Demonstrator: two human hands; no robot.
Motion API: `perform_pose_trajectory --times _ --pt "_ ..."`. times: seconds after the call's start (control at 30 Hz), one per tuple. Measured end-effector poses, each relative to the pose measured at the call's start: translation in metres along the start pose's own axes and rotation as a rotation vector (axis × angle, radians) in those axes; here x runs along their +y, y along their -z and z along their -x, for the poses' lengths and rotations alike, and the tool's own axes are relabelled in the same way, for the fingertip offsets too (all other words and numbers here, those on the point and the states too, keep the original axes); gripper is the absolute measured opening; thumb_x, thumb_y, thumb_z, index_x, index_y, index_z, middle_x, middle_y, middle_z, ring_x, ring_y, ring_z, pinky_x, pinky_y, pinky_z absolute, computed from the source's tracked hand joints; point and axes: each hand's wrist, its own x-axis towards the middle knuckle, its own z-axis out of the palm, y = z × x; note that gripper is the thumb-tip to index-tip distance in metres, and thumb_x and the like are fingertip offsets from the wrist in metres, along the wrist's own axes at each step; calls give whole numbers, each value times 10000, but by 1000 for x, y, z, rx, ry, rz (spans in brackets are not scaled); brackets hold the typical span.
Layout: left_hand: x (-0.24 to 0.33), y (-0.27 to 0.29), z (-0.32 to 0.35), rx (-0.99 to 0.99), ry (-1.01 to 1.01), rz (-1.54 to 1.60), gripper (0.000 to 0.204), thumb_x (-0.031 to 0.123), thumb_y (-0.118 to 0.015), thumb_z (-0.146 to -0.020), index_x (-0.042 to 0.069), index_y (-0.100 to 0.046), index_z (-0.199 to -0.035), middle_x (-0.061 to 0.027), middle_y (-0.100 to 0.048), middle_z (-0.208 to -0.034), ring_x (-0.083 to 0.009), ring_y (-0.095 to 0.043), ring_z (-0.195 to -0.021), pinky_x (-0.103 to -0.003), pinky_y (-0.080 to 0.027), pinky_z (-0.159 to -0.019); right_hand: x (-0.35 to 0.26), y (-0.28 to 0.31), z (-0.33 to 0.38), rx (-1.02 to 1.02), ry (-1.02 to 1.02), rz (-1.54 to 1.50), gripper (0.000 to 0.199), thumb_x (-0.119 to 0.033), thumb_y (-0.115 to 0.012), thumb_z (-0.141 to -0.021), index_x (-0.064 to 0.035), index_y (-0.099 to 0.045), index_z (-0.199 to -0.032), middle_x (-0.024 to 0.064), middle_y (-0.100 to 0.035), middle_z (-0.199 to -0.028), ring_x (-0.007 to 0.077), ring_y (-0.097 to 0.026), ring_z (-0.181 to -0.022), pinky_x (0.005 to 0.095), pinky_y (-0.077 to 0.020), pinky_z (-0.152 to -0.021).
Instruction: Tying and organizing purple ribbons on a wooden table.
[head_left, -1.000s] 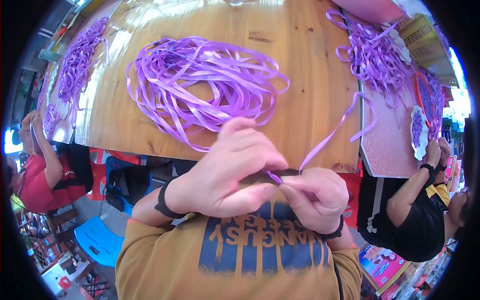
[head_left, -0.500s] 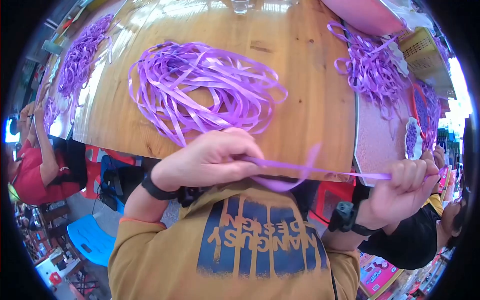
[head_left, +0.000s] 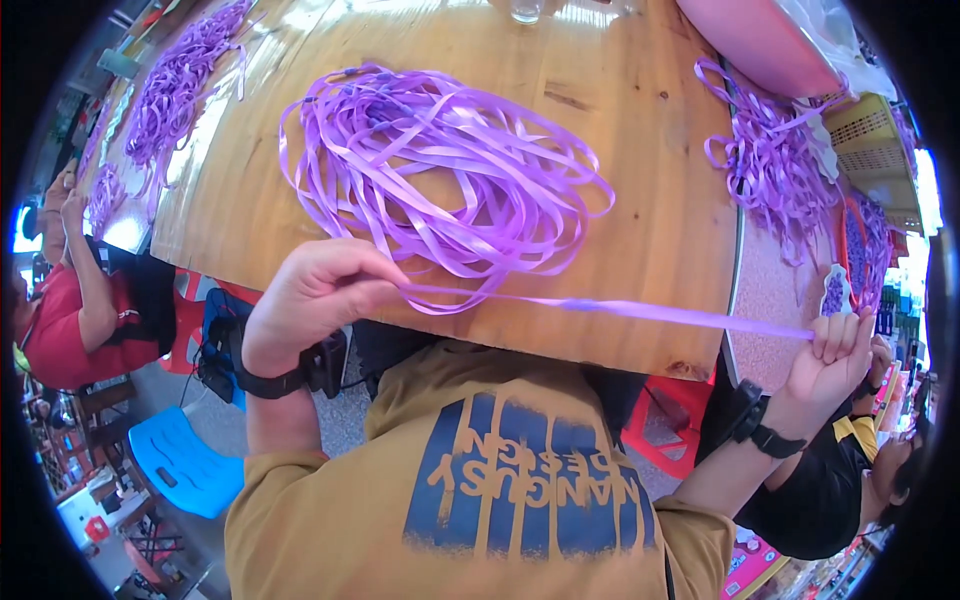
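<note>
A narrow purple ribbon is stretched between my two hands along the near edge of the wooden table. My left hand pinches one end between thumb and fingertips, and a loop of ribbon hangs beside it. At the right, my right hand has its fingers curled closed around the other end. Beyond the stretched length lies a loose coil of purple ribbons, flat on the table in overlapping loops.
More purple ribbons lie in a heap at the far left and another pile at the right. A pink basin and a yellow basket stand far right. A blue stool is lower left. Two other people sit at the sides.
My hands have moved apart, the left hand going left, and the ribbon between them is longer and straighter. The view has shifted slightly.
</note>
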Motion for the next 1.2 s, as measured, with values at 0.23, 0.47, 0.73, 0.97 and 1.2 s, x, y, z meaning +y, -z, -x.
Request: perform_pose_trajectory --times 0.23,0.47,0.73,0.97,1.2 --pt "2 -21 -8 53 -133 -18 86 47 -609 -817 -11 -610 -880 -15 -589 -768 -62 -525 -693 -223 -420 -601 21 -34 -1 326 140 1441 390 -144 -541 -886 43 -434 -1211 111 -505 -1114 185 -481 -1050 287 -379 -899" --pt "31 -65 -25 -232 -343 -30 76 44 -612 -796 15 -601 -865 -65 -576 -710 -136 -559 -637 -264 -435 -570 92 -164 86 -867 -303 740 474 -19 -485 -817 32 -385 -1277 144 -467 -1185 228 -430 -1140 312 -318 -967" --pt "21 -53 -10 -80 3 287 56 49 -585 -846 -5 -590 -833 39 -505 -713 -4 -426 -590 -163 -328 -508 100 -158 90 -692 -42 918 286 10 -656 -735 4 -594 -1014 95 -578 -738 212 -557 -606 300 -433 -549" --pt "24 -56 -10 -107 -23 384 83 73 -593 -843 -9 -592 -836 31 -512 -720 -23 -442 -620 -177 -343 -530 113 -165 90 -786 243 1207 289 -13 -547 -802 8 -552 -1091 128 -598 -921 265 -551 -897 360 -390 -857" --pt "18 -58 -10 -117 -172 220 82 78 -599 -830 -4 -597 -818 -2 -553 -733 -63 -494 -660 -206 -378 -569 117 -170 110 -720 -281 603 252 35 -514 -844 13 -486 -1094 88 -535 -959 139 -527 -836 239 -431 -728"
